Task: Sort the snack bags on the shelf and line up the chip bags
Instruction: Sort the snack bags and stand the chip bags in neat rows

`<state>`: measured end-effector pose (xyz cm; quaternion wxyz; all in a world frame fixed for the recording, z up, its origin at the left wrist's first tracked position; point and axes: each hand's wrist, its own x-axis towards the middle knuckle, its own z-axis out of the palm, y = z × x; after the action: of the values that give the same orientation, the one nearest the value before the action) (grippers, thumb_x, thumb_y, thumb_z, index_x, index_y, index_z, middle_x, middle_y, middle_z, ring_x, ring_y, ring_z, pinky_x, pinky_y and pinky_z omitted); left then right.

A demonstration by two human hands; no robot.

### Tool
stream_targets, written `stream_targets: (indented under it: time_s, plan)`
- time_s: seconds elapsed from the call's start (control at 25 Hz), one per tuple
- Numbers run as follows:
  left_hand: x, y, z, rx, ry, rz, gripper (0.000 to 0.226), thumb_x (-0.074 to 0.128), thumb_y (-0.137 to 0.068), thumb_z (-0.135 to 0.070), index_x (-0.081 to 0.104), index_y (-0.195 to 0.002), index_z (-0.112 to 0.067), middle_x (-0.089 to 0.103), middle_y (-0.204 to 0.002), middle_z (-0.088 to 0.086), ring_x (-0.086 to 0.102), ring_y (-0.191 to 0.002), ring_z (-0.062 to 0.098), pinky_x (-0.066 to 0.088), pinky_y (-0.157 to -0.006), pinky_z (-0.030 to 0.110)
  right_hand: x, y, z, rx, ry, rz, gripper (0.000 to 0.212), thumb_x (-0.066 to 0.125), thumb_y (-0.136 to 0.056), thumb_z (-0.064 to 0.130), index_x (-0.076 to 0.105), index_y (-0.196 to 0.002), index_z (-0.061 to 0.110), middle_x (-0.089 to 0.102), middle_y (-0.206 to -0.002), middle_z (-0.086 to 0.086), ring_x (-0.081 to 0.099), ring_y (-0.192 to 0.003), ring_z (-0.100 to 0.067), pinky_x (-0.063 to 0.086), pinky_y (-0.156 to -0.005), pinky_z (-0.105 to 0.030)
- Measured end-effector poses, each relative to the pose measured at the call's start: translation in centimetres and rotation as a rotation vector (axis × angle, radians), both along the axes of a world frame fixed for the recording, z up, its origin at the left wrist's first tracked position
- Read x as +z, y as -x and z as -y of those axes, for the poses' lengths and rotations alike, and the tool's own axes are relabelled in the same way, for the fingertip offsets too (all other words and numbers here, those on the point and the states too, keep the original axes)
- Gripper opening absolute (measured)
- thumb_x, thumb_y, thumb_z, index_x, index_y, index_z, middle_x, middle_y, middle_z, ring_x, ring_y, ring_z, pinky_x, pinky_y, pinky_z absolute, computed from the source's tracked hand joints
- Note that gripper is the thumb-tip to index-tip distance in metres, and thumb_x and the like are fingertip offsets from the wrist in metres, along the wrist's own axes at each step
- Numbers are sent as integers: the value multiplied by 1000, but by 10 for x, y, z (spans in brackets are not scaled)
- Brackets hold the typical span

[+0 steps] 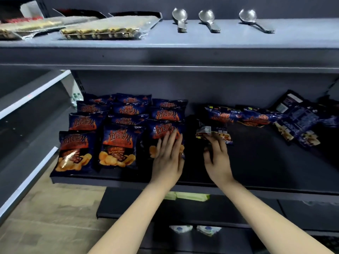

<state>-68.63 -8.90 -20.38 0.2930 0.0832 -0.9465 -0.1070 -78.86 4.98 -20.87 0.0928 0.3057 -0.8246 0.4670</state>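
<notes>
Where the dark grey middle shelf runs across the view, glossy dark blue chip bags with orange-red lettering and pictured golden crisps stand in three files on its left part, each file overlapping back toward the rear wall. The left hand lies flat, fingers straight and together, on the front bag of the rightmost file, covering its lower half. Just right of that file, across a bare gap, a crumpled bag of the same blue with a silvery torn-looking end lies on its side. The right hand reaches to it with fairly straight fingers resting on its lower edge, the thumb held apart below and not on the bag. Further right, several more blue bags lie in a loose untidy heap, some face down showing printed backs, near the rear of the shelf. On the grey upper shelf lie three metal spoons.
</notes>
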Motion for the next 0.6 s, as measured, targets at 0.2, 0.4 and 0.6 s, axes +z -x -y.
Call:
stream_targets:
  time_s: [0.2,0.4,0.6]
  plan:
    - [25,41,-36,-69,-43,11,64,50,-85,-11,27,-145,-12,16,-156,8,14,-143,24,18,-115,36,13,29,-13,-31,-156,-123,55,58,-82,4,46,-135,12,28,-148,-16,23,-138,-33,20,-115,-34]
    - [13,87,-67,-8,-296,256,73,53,-89,-17,11,-149,-16,-2,-157,11,6,-143,35,23,-114,43,17,76,-33,132,-639,44,68,53,-88,15,24,-145,38,7,-157,-6,17,-141,-37,24,-112,-45]
    - [-10,111,-81,221,-387,397,75,50,-91,-33,4,-149,-18,8,-155,18,23,-137,40,28,-110,48,6,72,-67,136,-627,-30,83,46,-80,-15,33,-141,39,15,-156,-4,35,-134,-33,42,-103,-40]
